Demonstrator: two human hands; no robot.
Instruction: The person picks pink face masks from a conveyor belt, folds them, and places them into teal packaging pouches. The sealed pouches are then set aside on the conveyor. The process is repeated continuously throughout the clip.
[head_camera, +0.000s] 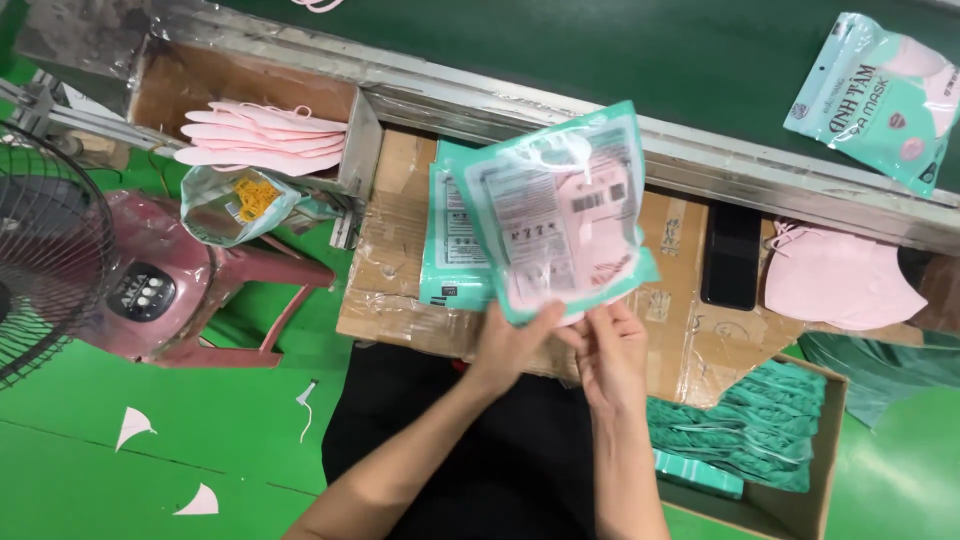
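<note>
Fingers pinching teal mask packet, teal stack behind

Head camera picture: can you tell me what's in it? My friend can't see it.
Two bare hands, left hand and right hand, hold a teal-edged clear packet of pink face masks by its bottom edge above a taped cardboard worktop. More pink masks lie stacked in a cardboard box at upper left, and a filled packet lies on the green conveyor belt.

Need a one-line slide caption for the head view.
Both hands, left hand and right hand, hold a teal mask pouch above a cardboard worktop, beside stacked pink masks.
</note>
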